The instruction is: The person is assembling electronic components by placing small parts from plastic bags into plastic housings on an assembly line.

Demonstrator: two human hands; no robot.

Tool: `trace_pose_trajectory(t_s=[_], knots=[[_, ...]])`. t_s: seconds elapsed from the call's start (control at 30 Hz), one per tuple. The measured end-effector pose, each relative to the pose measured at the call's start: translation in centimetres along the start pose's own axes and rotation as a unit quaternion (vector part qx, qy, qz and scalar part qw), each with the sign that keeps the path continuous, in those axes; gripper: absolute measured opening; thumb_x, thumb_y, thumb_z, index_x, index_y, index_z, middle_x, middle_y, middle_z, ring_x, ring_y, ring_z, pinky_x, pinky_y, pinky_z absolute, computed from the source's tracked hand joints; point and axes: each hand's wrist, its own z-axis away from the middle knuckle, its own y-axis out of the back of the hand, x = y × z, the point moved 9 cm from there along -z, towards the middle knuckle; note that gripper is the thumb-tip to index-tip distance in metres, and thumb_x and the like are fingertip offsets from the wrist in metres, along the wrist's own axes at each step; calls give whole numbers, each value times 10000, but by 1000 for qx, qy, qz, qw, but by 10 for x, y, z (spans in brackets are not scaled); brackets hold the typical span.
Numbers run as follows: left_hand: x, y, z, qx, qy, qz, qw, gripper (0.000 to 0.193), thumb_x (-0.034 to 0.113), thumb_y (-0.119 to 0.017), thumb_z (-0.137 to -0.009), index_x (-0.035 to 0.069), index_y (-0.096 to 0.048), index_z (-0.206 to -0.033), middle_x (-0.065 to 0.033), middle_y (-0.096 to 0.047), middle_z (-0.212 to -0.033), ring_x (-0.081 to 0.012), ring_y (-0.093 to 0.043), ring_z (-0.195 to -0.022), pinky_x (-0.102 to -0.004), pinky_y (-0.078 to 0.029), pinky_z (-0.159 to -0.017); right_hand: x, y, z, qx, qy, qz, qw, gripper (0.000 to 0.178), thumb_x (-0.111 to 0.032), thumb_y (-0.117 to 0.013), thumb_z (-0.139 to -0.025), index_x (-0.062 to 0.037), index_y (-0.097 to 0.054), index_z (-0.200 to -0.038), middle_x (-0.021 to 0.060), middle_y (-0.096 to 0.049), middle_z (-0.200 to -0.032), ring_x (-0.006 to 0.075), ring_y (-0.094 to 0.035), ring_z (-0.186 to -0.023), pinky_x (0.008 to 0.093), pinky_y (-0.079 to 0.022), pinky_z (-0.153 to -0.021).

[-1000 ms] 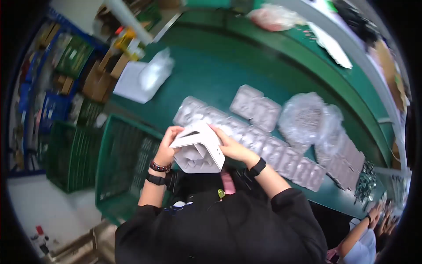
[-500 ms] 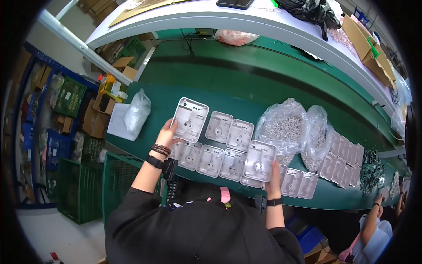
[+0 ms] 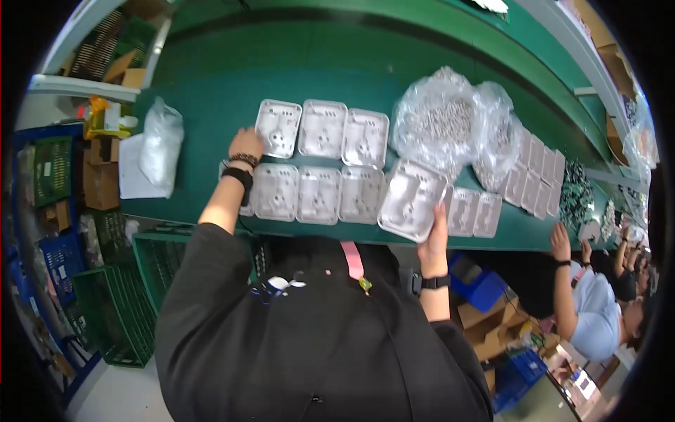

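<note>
My left hand (image 3: 247,143) grips the left edge of a light grey, shallow box-shaped housing (image 3: 279,129), which rests at the left end of the far row. Its fingers are bent at that edge and partly hidden. In my right hand (image 3: 436,239) is another grey housing (image 3: 413,200), held by its right edge, tilted and raised above the near row. Two more housings stand beside the left one, among them a middle housing (image 3: 323,129). Several lie in the near row, such as this housing (image 3: 319,195), open side up with holes and posts inside.
Clear bags of small pale parts (image 3: 450,119) stand behind the right hand. Further right lie more grey housings (image 3: 538,172) and a dark green pile (image 3: 575,190). A stuffed clear bag (image 3: 162,148) sits at the table's left end. Co-workers' hands (image 3: 560,243) are at the right.
My left hand has brought its housing down onto the table, at the left end of the far row. My right hand still holds its housing, now tilted differently. The view has tipped downward.
</note>
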Motion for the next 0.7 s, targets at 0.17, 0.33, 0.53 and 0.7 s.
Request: trace_pose_trajectory(t_s=[0.17, 0.33, 0.53, 0.7], knots=[[29, 36, 32, 62, -29, 1, 998, 490, 251, -557, -757, 33, -429, -1177, -190, -531, -1045, -315, -499, -989, -414, -454, -753, 10, -26, 5, -24, -21, -3, 999, 440, -228, -433, -873, -46, -332, -1261, 67, -448, -1212, 184, -444, -1103, 317, -362, -922], [93, 64, 94, 113, -225, 294, 922, 587, 265, -571, -779, 22, -319, -1251, -203, -450, -1163, -322, -487, -1009, -383, -413, -823, 7, -74, 17, -119, 18, 105, 987, 478, -220, -448, -865, -33, -291, -1276, 84, -414, -1235, 199, -420, -1124, 314, -351, -925], [121, 43, 154, -120, -114, 497, 852, 562, 241, -540, -805, -6, -271, -1233, -252, -444, -1125, -344, -532, -914, -382, -422, -787, 38, -125, 28, -205, -24, 188, 960, 437, -190, -465, -860, -29, -331, -1243, 91, -438, -1197, 195, -436, -1103, 300, -358, -902], [6, 104, 72, 144, -37, 374, 915, 281, 107, -509, -793, -13, -341, -984, -245, -527, -777, -421, -534, -677, -457, -428, -579, 37, -125, 14, -177, 48, 380, 907, 305, -161, -461, -864, -23, -441, -1135, 78, -523, -1073, 164, -499, -1002, 278, -385, -837]])
